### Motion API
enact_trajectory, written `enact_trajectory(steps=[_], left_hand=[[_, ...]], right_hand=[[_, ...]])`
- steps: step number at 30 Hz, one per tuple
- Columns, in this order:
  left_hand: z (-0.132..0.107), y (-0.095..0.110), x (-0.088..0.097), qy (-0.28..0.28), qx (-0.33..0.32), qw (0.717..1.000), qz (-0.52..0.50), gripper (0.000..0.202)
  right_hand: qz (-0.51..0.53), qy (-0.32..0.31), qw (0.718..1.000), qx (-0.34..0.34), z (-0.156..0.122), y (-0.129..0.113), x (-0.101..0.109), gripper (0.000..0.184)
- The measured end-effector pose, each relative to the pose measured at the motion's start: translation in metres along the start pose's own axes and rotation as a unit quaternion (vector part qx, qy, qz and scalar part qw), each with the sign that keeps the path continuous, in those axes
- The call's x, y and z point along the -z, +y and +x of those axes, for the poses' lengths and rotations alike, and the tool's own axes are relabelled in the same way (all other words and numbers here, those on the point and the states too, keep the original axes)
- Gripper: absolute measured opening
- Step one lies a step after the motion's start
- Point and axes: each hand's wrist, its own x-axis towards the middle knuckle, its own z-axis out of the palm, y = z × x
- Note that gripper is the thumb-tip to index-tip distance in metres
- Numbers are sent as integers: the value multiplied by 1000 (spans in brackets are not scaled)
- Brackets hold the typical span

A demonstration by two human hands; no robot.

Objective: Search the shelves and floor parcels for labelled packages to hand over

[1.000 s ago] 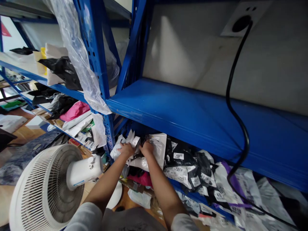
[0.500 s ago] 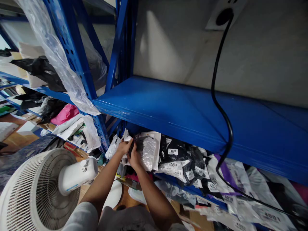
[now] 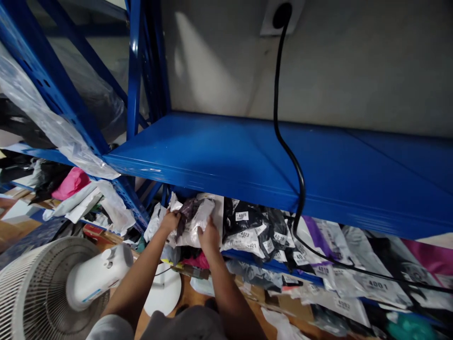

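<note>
In the lower shelf space, my left hand [image 3: 171, 222] has its fingers closed at the edge of a dark purplish plastic bag [image 3: 187, 211]. Just right of it, my right hand [image 3: 210, 234] grips a crinkled silvery-white plastic bag [image 3: 201, 218] by its right side. Behind these two bags stands a flat white mailer [image 3: 218, 212]. More white packaging [image 3: 154, 226] lies left of my left hand. To the right, a black bag labelled 4025 [image 3: 242, 216] leans among several other numbered bags.
A blue shelf board [image 3: 212, 146] overhangs my hands. A black cable [image 3: 295, 165] runs from a wall socket [image 3: 282, 16] down across the shelf onto the bags. At the lower left stands a white fan [image 3: 31, 288] with its round base [image 3: 163, 293] on the floor.
My hands have moved apart, the right one now on the silvery bag's right side. The dark bag between them shows more. The view has shifted right.
</note>
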Motion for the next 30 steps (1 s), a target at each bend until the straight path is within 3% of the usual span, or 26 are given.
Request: enact_trajectory(steps=[5,9,11,14,16,18,21,25,28,30], left_hand=[[0,-1,6,-15,13,1000,-10,62],[3,-2,9,-27,19,999,4,53],[3,0,8,-26,32,999,15,57],[0,6,2,-1,75,997,26,59],[-2,9,0,17,103,994,29,53],[-3,10,-1,25,113,993,30,51],[-4,8,1,21,113,993,30,51],[-3,3,4,12,110,993,34,50],[-3,3,4,6,106,994,37,48],[-3,6,3,7,105,994,37,51]], right_hand=[[50,3,993,111,-13,-42,-34,51],[129,-1,981,147,-9,-39,-38,39],[161,16,981,104,5,-26,-25,33],[128,30,991,-14,35,-6,0,53],[102,5,994,-33,52,-2,10,61],[97,-31,995,-15,59,-7,12,51],[97,-54,994,17,53,-29,2,42],[120,-29,990,64,28,-51,-19,73],[153,-16,984,92,12,-45,-26,84],[144,7,983,114,4,-30,-24,71]])
